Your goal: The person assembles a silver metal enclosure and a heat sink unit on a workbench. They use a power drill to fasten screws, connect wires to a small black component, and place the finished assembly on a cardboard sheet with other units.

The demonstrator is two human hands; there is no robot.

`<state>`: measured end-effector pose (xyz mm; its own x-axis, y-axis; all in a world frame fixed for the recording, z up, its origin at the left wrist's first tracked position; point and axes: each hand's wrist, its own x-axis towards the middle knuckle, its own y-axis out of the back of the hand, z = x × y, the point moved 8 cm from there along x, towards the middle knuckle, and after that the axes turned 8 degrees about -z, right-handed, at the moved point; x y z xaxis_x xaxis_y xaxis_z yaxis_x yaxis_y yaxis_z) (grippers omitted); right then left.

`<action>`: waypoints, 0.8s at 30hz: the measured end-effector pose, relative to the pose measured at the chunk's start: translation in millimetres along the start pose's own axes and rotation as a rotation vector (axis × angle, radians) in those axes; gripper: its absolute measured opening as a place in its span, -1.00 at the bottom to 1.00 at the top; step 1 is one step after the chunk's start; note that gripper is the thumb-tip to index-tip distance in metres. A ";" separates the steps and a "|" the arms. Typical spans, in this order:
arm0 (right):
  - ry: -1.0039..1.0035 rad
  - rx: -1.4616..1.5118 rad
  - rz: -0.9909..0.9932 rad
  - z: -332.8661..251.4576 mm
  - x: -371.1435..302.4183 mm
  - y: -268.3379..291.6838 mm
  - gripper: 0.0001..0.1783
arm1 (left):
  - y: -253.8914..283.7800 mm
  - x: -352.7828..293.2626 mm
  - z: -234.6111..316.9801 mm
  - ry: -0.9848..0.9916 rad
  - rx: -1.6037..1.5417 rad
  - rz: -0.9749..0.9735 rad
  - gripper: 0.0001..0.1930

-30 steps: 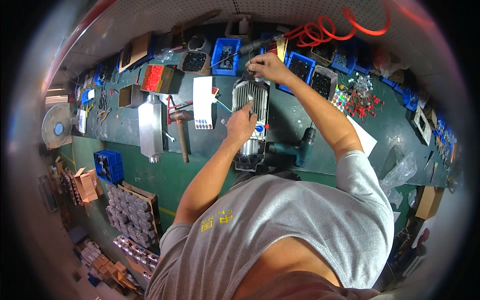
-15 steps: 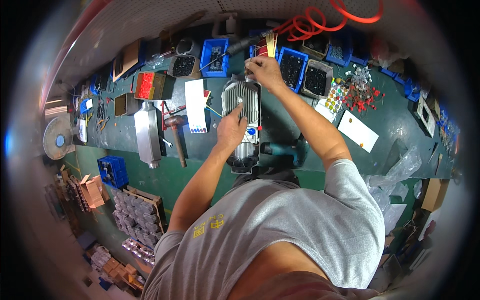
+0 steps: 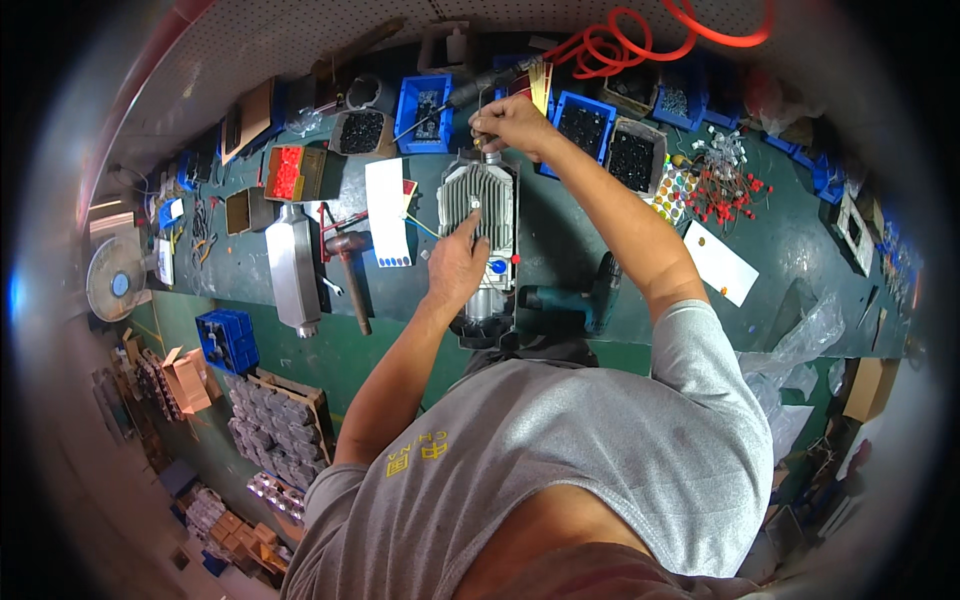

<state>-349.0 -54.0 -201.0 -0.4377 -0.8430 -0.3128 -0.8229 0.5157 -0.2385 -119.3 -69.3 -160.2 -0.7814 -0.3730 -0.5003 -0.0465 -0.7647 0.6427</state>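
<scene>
I see the left hand [image 3: 458, 270] unclenched on the finned housing [image 3: 497, 200]. Farther off, the right hand [image 3: 517, 127] pinches a small piece [image 3: 479, 142]; it's indistinct.

Yellow lettering [image 3: 418, 453] stands on the left chest of the grey shirt [image 3: 600, 430], at the near side: large Chinese characters beside a row of small Latin capitals. On the bench beyond, marks on the long white sheet [image 3: 386, 205] at left and the yellow strips [image 3: 541, 86] farther off are too small to read.
</scene>
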 end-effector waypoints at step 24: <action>0.035 -0.276 -0.142 2.1 -2.6 -14.2 -0.77 | -1.9 3.2 -2.6 -0.041 0.017 0.033 -0.47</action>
<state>-335.5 -58.8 -198.7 -0.3200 -0.9108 -0.2608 -0.9417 0.3359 -0.0175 -120.2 -70.4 -164.5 -0.8073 -0.3759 -0.4549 -0.0303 -0.7434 0.6681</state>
